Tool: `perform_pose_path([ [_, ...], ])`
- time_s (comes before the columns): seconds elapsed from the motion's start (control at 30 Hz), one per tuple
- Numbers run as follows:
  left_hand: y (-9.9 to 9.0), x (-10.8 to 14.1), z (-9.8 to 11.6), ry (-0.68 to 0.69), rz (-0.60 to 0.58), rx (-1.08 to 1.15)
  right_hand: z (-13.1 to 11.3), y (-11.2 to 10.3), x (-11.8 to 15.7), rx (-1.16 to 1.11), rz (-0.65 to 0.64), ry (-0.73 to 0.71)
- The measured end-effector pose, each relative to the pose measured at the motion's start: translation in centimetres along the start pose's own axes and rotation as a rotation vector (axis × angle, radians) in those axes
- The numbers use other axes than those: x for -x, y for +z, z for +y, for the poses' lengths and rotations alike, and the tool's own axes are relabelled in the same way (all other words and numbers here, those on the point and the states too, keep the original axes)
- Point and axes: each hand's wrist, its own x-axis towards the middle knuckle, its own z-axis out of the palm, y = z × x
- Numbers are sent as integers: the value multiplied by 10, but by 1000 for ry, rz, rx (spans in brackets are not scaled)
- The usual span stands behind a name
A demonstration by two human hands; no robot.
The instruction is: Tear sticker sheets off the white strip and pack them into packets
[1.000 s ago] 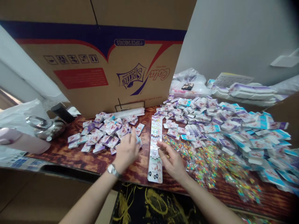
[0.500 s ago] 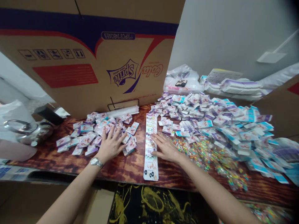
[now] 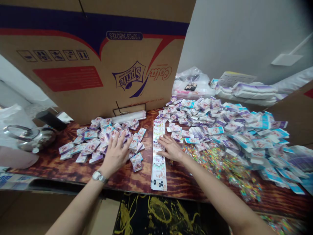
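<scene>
Head view: my left hand (image 3: pixel 115 155) lies open, fingers spread against the pile of small printed packets (image 3: pixel 97 140) — my right hand (image 3: pixel 171 149), flat and open, rests on the long strip of printed cards (image 3: pixel 158 169) — neither gripping anything.

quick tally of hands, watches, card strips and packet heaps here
Bare hands: 2
Silver metal wristwatch: 1
Long overlapped printed card strip: 1
Heaps of small white-and-purple packets: 2
Total: 6

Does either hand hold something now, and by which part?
Neither grips anything: the left hand lies on the small printed boxes, the right hand on the long printed strip.
</scene>
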Motion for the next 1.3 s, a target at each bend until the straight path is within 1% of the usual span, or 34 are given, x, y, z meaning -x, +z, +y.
perform_pose_path([
  [0.07,-1,6,31,-63,5,323,-1,1,-1,3,48,10],
  [0.1,-1,9,48,-121,-50,522,-3,0,-2,4,77,17],
  [0.13,0,13,64,-187,-164,743,-5,-3,-2,6,108,25],
  [0.2,3,17,92,-427,-409,1210,-15,-16,2,11,173,37],
  [0.23,4,18,102,-576,-503,1427,-22,-25,7,4,214,25],
  [0.27,5,17,110,-717,-548,1618,-31,-35,13,-6,247,4],
  [0.3,5,15,114,-819,-561,1785,-42,-47,21,-45,303,-67],
  [0.33,4,11,115,-882,-541,1925,-55,-59,30,-91,332,-152],
  [0.37,3,7,115,-917,-510,2033,-67,-70,40,-140,294,-241],
  [0.4,1,2,113,-936,-480,2108,-79,-79,50,-183,227,-336],
  [0.43,0,-2,111,-954,-451,2149,-90,-87,58,-210,132,-404],
  [0.47,-2,-5,108,-976,-432,2156,-99,-93,65,-229,65,-448],
  [0.5,-2,-7,107,-997,-412,2133,-106,-96,71,-261,18,-465],
  [0.53,-2,-7,106,-1004,-393,2088,-109,-98,74,-299,9,-453],
  [0.57,-1,-7,106,-980,-363,2031,-110,-98,75,-341,38,-408],
  [0.6,0,-4,107,-931,-329,1971,-109,-97,75,-381,94,-338],
  [0.67,3,2,109,-781,-308,1854,-101,-92,68,-420,244,-168],
  [0.73,3,9,110,-608,-343,1741,-92,-86,57,-407,353,-32],
  [0.77,3,12,111,-533,-372,1688,-89,-83,52,-394,384,8],
  [0.83,0,15,111,-425,-425,1573,-83,-77,44,-364,428,36],
  [0.87,-2,15,111,-406,-443,1534,-82,-75,42,-344,448,36],
  [0.93,-3,15,113,-453,-456,1535,-81,-72,42,-292,498,-1],
  [1.0,-1,14,117,-590,-432,1680,-83,-70,48,-226,531,-119],
  [1.03,0,13,118,-668,-407,1786,-85,-68,52,-188,519,-200],
  [1.1,3,13,120,-788,-351,2001,-89,-65,60,-97,447,-338],
  [1.13,4,13,120,-816,-338,2098,-91,-62,63,-48,406,-375],
  [1.2,3,14,118,-819,-356,2257,-95,-57,66,46,350,-389],
  [1.27,0,14,116,-788,-411,2347,-96,-54,67,109,349,-391],
  [1.3,-1,14,116,-787,-437,2351,-96,-53,66,119,349,-398],
])
